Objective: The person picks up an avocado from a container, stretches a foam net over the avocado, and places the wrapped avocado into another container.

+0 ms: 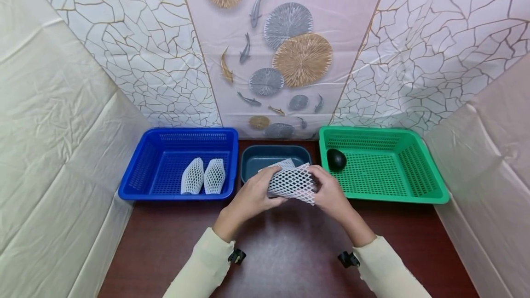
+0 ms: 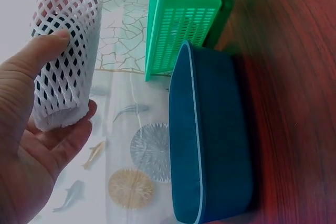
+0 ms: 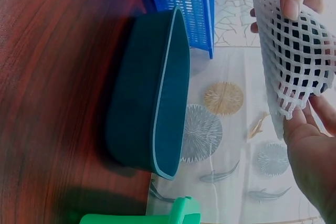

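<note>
A white foam net [image 1: 291, 184] with a dark object [image 3: 295, 51] inside is held up near the teal tub [image 1: 275, 151], the left hand [image 1: 257, 194] clamped round it, the right hand [image 1: 330, 192] pinching its flared end. Sleeving seems the step in hand; next likely calls for seating the object fully, then placing it beside the netted pieces [image 1: 214, 176] in the blue basket [image 1: 178, 197].

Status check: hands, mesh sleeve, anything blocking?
Left hand gripping mesh sleeve; right hand holding its other end. Dark item inside, showing through. Teal tub beyond; nothing seen blocking.
</note>
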{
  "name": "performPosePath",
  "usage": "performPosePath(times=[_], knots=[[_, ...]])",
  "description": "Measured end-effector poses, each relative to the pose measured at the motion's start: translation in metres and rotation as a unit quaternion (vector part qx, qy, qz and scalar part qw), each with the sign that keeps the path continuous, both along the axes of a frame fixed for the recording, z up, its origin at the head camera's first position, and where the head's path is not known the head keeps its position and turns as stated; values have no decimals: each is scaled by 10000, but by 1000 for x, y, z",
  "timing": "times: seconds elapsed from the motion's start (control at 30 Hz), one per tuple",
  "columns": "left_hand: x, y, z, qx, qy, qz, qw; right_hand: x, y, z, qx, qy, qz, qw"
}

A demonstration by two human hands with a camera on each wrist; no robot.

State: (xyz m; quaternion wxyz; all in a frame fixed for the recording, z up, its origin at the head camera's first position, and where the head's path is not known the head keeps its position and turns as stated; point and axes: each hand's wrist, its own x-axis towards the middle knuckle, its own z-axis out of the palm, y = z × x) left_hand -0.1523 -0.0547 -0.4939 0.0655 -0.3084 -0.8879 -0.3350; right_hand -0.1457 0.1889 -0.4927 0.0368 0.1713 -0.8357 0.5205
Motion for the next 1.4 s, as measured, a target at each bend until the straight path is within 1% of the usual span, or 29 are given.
performPosePath(times=[0.07, 0.13, 0.3, 0.43, 0.5, 0.6, 0.73, 0.87, 1.03, 1.17, 1.27, 1.4], knots=[[0, 1, 1, -108, -14, 49, 9999, 0, -1, 0, 20, 9, -12, 10000], [0, 3, 2, -348, 34, 134, 9993, 1, -2, 0, 82, 50, 8, 10000], [1, 7, 6, -1016, 380, 301, 9936, 1, -4, 1, 193, 110, 29, 9997], [1, 12, 6, -1254, 615, 325, 9897, 2, -5, 2, 236, 145, 25, 9996], [1, 13, 6, -1246, 697, 319, 9892, 2, -6, 4, 288, 158, 34, 9995], [0, 16, 4, -1174, 733, 303, 9899, 3, -10, 7, 361, 93, 92, 9993], [-1, 18, 1, -965, 593, 272, 9932, 4, -11, 11, 549, -1, 200, 9983], [-1, 18, -1, -706, 321, 331, 9964, 3, -7, 15, 634, -37, 369, 9973], [-1, 13, -3, -469, -15, 413, 9980, 1, 0, 25, 588, 209, 495, 9968], [-2, 6, -4, -385, -174, 482, 9979, 1, 7, 28, 517, 410, 604, 9960], [-3, 1, -3, -355, -208, 547, 9977, 1, 13, 29, 638, 627, 591, 9942], [-5, -8, -3, -323, -161, 670, 9971, 2, 21, 29, 980, 869, 420, 9905]])
